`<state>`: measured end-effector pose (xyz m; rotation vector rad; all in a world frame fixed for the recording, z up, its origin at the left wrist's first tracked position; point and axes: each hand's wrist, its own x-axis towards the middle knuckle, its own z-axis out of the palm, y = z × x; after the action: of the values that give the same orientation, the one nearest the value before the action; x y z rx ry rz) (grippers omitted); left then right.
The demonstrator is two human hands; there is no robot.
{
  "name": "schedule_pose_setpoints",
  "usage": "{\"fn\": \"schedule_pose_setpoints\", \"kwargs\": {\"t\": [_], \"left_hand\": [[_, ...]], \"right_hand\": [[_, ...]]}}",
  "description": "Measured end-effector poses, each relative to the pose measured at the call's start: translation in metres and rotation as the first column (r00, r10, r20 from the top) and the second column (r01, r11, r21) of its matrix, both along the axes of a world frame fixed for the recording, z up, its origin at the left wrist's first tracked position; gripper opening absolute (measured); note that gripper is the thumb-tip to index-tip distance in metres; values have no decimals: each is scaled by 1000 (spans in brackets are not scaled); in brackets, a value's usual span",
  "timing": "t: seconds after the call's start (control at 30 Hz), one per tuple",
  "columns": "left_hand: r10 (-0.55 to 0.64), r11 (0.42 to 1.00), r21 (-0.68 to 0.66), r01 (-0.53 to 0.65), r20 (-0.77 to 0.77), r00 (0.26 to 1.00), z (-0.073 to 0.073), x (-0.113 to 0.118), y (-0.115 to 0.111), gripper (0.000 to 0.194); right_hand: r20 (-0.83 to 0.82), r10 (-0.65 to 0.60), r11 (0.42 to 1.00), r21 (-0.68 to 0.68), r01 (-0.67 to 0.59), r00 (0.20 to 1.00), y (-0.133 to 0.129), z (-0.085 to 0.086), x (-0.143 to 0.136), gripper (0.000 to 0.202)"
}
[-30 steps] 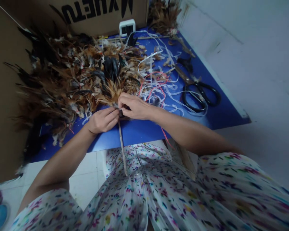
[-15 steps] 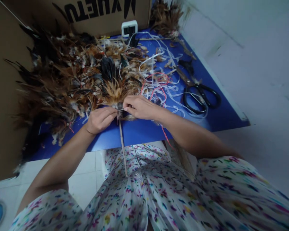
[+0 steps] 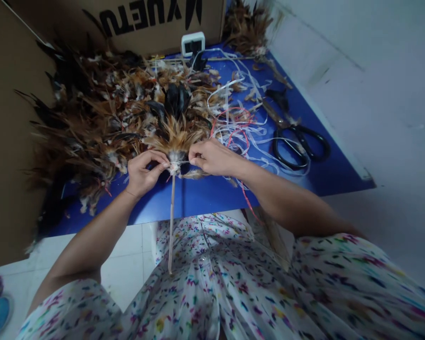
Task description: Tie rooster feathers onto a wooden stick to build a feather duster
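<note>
A bundle of brown and black feathers (image 3: 176, 130) is set around the top of a thin stick (image 3: 172, 222), which reaches over the table edge toward my lap. A fine pale string (image 3: 182, 162) crosses the bundle's whitish base. On the left, my left hand (image 3: 144, 172) pinches the string between thumb and fingers, close against the base. My right hand (image 3: 212, 158) is closed on the string's other side, a little apart from the feathers. The string looks stretched between both hands. How it passes behind the stick is hidden.
Loose feathers (image 3: 88, 118) heap over the left of the blue table (image 3: 212, 200). Tangled white and red ties (image 3: 233, 125) lie to the right, beside large black-handled scissors (image 3: 301, 146). A small white-framed device (image 3: 193, 43) stands before a cardboard box (image 3: 159, 35). A wall bounds the right.
My hands have moved slightly apart, showing more of the bundle's base and the string. The stick's lower end has swung left. The whole view has shifted a little.
</note>
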<state>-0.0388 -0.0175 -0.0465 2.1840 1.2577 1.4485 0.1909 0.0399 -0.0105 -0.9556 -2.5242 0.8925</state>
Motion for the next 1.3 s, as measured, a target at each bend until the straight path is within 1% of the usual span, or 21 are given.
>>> {"fn": "schedule_pose_setpoints", "kwargs": {"t": [0.1,0.27,0.43,0.5,0.53,0.6,0.67,0.7,0.77,0.83,0.87,0.97,1.03,1.1,1.2,1.3], "left_hand": [[6,1000,-17,-5,46,999,-2,1,0,18],[-4,1000,-14,6,118,993,-1,4,0,19],[-25,1000,-13,27,102,995,2,4,2,19],[-50,996,-64,59,127,991,2,5,1,21],[-74,988,-119,95,170,983,1,5,1,22],[-124,948,-250,196,278,952,0,6,-1,23],[-151,898,-342,276,349,925,-1,8,-2,25],[-159,883,-364,296,362,918,-2,9,-2,25],[-164,880,-366,302,364,917,-3,9,0,26],[-160,897,-343,277,332,929,-3,8,2,23],[-154,912,-327,249,289,945,-3,7,4,21],[-113,955,-268,128,74,991,-3,6,5,16],[-77,971,-231,65,-42,996,-4,6,5,15],[-51,974,-225,31,-82,995,-6,7,3,15],[-19,975,-224,-6,-109,994,-8,8,1,18],[-10,988,-151,-19,-189,982,-7,9,1,15]], "right_hand": [[36,-14,1000,-10,14,999,-1,1,0,15],[95,-6,1000,29,4,996,-2,-1,-2,18],[108,-27,999,40,23,994,-1,-5,-6,18],[97,-34,999,35,31,995,-1,-6,-8,18],[95,-32,999,31,29,995,0,-6,-8,18],[96,-26,999,33,23,995,0,-7,-8,19],[100,-23,999,47,19,995,0,-7,-7,20],[99,-25,998,56,20,995,0,-6,-6,20],[92,-31,998,59,26,995,-1,-4,-4,20],[83,-38,998,48,34,996,-1,-1,-2,19],[78,-38,999,40,35,996,-2,1,-1,19],[59,-22,1000,-19,23,998,-5,7,1,16],[38,-14,996,-92,18,999,-8,10,1,13],[6,-12,986,-164,13,1000,-10,9,0,11],[-83,-16,971,-237,-4,996,-11,3,-1,9],[-177,-30,957,-289,-23,984,-11,-4,-4,11]]}}
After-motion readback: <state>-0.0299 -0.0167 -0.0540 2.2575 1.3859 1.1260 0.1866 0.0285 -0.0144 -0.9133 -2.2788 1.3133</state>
